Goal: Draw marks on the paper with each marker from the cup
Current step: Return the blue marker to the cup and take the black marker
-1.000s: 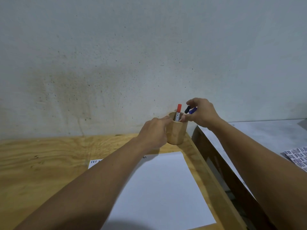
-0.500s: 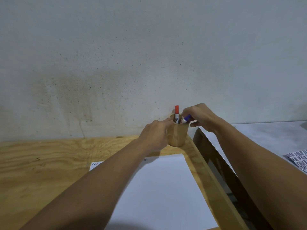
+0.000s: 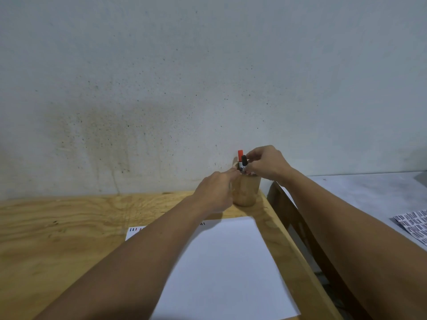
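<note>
Speckled, stained grey wall behind plywood counter; grey surface at right, beyond gap.

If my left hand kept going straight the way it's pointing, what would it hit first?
Probably the wooden cup, which the left hand already seems to touch. Its fingers point up toward the black-capped marker at the rim; depth is unclear.

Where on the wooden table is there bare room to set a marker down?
Free: the wooden table left of the paper, out to the wall. Crowded: the far right corner, where both hands, left hand and right hand, close around the cup.
</note>
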A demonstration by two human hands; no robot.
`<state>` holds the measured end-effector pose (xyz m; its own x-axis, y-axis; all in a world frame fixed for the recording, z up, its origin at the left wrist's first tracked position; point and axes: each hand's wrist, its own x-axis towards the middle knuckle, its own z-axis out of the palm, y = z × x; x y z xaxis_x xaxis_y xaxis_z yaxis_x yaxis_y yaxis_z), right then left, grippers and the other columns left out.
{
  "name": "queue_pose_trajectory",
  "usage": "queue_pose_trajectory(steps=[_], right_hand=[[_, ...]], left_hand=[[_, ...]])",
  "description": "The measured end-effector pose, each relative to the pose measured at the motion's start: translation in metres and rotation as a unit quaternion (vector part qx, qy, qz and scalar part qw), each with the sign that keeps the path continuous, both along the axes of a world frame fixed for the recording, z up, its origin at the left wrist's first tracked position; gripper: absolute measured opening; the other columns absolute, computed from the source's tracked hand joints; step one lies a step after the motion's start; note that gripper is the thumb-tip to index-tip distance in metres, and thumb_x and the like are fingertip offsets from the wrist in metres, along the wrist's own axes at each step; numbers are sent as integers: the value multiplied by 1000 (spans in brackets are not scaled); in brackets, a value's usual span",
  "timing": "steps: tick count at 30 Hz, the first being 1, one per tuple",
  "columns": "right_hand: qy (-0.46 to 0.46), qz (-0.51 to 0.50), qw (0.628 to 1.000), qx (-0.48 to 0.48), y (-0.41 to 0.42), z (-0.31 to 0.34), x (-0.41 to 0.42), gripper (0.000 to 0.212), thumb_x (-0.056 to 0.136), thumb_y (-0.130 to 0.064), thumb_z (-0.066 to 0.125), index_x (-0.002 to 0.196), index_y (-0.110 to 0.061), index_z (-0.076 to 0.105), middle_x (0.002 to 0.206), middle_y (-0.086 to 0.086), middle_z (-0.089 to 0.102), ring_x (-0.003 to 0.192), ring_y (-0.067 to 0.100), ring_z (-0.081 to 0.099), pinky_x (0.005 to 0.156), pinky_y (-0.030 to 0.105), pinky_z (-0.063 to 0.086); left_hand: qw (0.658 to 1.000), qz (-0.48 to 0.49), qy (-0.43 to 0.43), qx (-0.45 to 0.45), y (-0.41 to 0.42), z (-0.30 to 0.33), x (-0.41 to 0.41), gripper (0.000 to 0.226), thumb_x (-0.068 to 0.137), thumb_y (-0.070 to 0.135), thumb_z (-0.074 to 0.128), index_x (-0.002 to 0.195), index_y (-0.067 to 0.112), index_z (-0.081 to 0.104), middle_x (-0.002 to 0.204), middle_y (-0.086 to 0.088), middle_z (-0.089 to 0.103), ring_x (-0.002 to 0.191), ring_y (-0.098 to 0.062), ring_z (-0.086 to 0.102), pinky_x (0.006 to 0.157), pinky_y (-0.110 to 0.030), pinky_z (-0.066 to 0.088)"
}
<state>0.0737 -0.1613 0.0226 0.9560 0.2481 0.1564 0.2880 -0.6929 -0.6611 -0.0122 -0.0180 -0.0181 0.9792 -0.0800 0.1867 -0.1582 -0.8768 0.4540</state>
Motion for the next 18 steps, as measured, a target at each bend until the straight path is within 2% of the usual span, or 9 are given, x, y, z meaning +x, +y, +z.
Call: queue_pose_trajectory(steps=[3,6,7,10,13,15,16,18], right_hand=[[-8,7,1000,-23,4,-6,1,33,82,-16,74,113,-6,72,109,10,72,91,21,66,76,27,54],[-29,-8,1000,-9,6,-14,2,31,86,-21,72,113,-6,70,108,11,72,93,24,68,84,35,58],[-43,-20,999,12,6,-14,2,31,88,-20,70,115,-6,69,109,11,71,93,24,67,84,35,57],[-89,-39,989,109,5,-3,-1,29,94,-17,62,121,-6,63,111,8,68,94,20,62,76,24,49],[-151,-33,969,191,0,20,-6,27,97,-18,57,122,-7,61,106,2,66,97,18,63,80,23,47],[-189,-20,957,219,-3,37,-12,26,98,-19,55,122,-10,60,100,-2,65,92,16,64,80,23,49],[-199,-9,954,225,-5,44,-16,26,99,-20,54,123,-12,60,95,-4,64,88,15,66,77,20,49],[-209,20,956,206,-8,53,-24,29,98,-20,54,125,-15,63,90,-7,62,79,10,67,70,16,49]], left_hand=[[1000,-1,8,-2,0,0,0,76,82,-5,52,144,35,32,132,-12,57,80,-26,62,65,-37,55],[1000,-4,11,-3,1,-1,1,72,84,-3,54,144,33,32,134,-11,56,84,-26,63,70,-38,56],[1000,-6,13,-5,1,-1,0,71,84,-3,54,143,31,33,133,-11,56,82,-26,62,68,-36,55],[1000,-19,18,-9,1,1,-1,73,82,-5,54,143,28,33,132,-12,56,86,-25,61,66,-34,53],[998,-21,44,-27,3,3,-1,79,78,-8,53,144,29,29,137,-12,51,107,-30,59,81,-41,57],[997,-27,43,-58,1,6,-3,80,80,-7,55,145,28,25,142,-11,46,122,-31,52,95,-44,53],[996,-30,26,-81,0,10,-5,77,82,-4,56,146,26,24,146,-10,43,129,-29,47,101,-41,48],[988,-8,-27,-154,-1,22,-7,67,86,4,59,145,18,30,149,-8,41,134,-25,42,104,-35,42]])
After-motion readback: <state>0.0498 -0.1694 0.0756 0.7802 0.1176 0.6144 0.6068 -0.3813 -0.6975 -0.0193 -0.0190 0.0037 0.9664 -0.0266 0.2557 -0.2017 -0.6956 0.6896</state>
